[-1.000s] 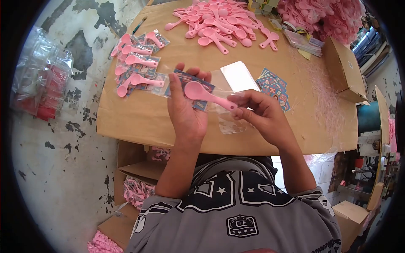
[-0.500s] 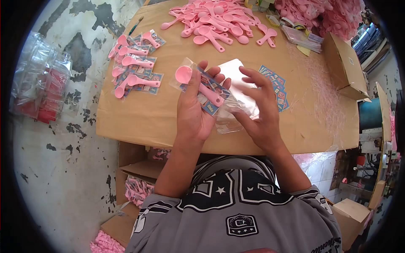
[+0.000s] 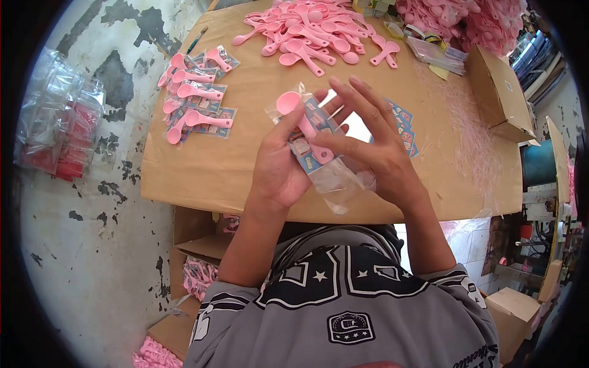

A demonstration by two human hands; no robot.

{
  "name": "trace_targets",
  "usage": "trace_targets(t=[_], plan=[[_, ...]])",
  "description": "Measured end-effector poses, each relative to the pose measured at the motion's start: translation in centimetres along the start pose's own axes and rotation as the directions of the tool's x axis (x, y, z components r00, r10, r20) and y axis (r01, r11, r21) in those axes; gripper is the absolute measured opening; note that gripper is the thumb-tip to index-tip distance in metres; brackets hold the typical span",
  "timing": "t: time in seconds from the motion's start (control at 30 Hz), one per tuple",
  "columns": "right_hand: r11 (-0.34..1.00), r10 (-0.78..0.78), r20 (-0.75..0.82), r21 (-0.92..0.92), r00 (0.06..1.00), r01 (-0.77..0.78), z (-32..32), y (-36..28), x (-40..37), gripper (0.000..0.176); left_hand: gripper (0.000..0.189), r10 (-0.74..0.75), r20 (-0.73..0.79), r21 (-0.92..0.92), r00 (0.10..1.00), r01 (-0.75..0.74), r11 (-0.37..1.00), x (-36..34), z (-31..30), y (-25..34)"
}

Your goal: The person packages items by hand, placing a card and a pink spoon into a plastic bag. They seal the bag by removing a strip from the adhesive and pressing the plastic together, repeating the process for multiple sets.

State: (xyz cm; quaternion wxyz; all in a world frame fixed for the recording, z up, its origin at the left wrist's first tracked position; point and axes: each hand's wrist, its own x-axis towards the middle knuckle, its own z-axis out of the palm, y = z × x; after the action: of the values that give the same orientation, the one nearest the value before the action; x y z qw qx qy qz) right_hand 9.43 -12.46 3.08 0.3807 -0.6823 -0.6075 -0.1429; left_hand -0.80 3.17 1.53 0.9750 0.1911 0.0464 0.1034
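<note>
A pink plastic spoon (image 3: 288, 103) lies with a blue printed card (image 3: 302, 153) in a clear plastic bag (image 3: 337, 191). My left hand (image 3: 277, 168) is closed around this packet, thumb on the spoon near its bowl. Over the handle end, my right hand (image 3: 392, 147) is open with its fingers spread, the thumb overlapping the handle. The loose end of the bag hangs down toward the table's near edge. Behind my right fingers lies a shiny white sheet, mostly covered. More blue cards (image 3: 404, 129) are fanned out just right of that hand.
Spoons packed with cards (image 3: 208, 119) lie at the table's left, near a pen (image 3: 196, 40). A heap of loose pink spoons (image 3: 307, 30) covers the far side. An open cardboard box (image 3: 500, 98) stands at the right edge, beside thin plastic strands (image 3: 472, 141).
The packet has shifted right and turned steeper in my left hand. My right hand has come over the spoon's handle, and the bag's loose end now hangs lower.
</note>
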Motion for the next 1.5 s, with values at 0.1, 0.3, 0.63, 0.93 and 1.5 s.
trace_targets(t=[0.1,0.3,0.63,0.93,1.5], plan=[[0.987,-0.001,-0.036,0.159,0.999,0.007,-0.8,0.4,0.4,0.034,0.053,-0.031,-0.047,0.116,0.998,0.036,0.993,-0.1,-0.2,-0.2],[0.732,0.408,0.063,0.574,0.911,-0.368,-2.7,0.1,-0.2,0.036,0.061,0.114,0.084,0.410,0.990,-0.139,0.901,-0.3,0.0,1.0],[0.697,0.632,-0.184,0.560,0.753,-0.448,-0.2,0.5,-0.8,0.048,0.040,0.232,0.058,0.763,0.971,-0.193,0.616,-0.4,1.0,-1.2],[0.952,0.124,-0.405,-0.208,0.906,-0.223,-0.6,0.9,0.7,0.031,0.065,0.258,0.155,0.960,0.953,-0.208,0.190,-1.0,1.9,-2.3],[0.897,0.437,-0.557,0.329,0.707,-0.295,-2.1,2.7,0.5,0.014,0.062,0.141,0.153,0.947,0.978,-0.186,0.262,-2.1,2.4,-2.2]])
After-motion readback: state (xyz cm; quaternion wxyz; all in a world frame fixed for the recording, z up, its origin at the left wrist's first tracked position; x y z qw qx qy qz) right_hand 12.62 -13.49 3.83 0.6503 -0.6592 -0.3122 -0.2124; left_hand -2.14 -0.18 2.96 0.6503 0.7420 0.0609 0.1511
